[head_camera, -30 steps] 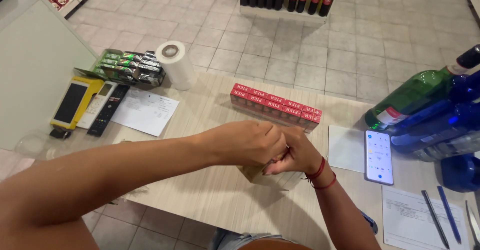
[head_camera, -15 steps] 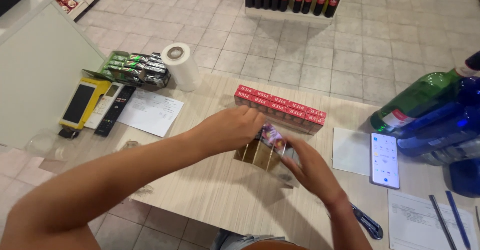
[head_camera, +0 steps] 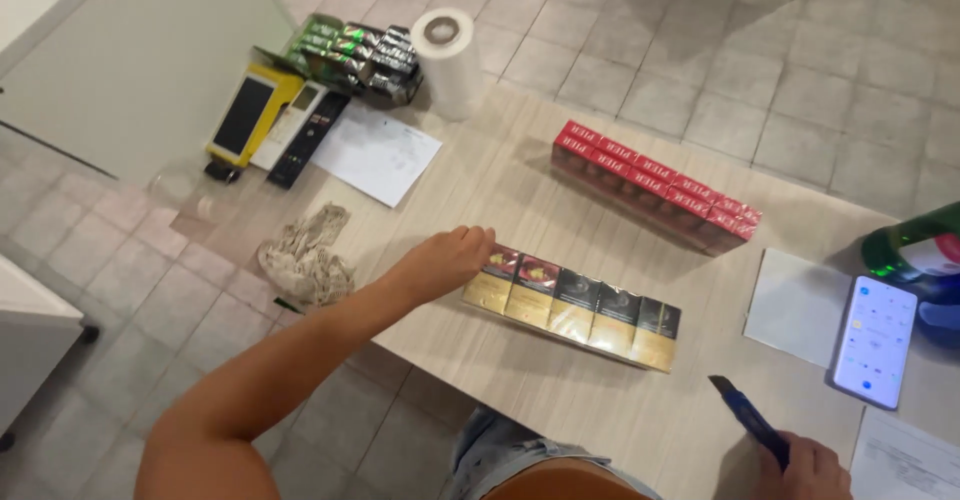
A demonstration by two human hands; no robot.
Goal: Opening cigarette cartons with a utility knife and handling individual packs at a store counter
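Light wood table [head_camera: 520,175]. Centre: row of gold-and-black packs [head_camera: 574,306]. 1 o'clock: red carton [head_camera: 655,186]. 10 o'clock: paper sheet [head_camera: 378,152], paper roll [head_camera: 448,61], card terminals [head_camera: 270,126]. 9 o'clock: crumpled rag [head_camera: 306,253]. 3 o'clock: phone [head_camera: 876,341], white card [head_camera: 797,307].

Gold and black packs [head_camera: 572,306], red packs [head_camera: 655,186], green packs [head_camera: 350,52], white paper roll [head_camera: 447,63], blue cutter [head_camera: 752,423], yellow card reader [head_camera: 243,116]

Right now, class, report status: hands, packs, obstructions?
Left hand touching end of gold pack row. Right hand gripping blue cutter. Nothing between them.
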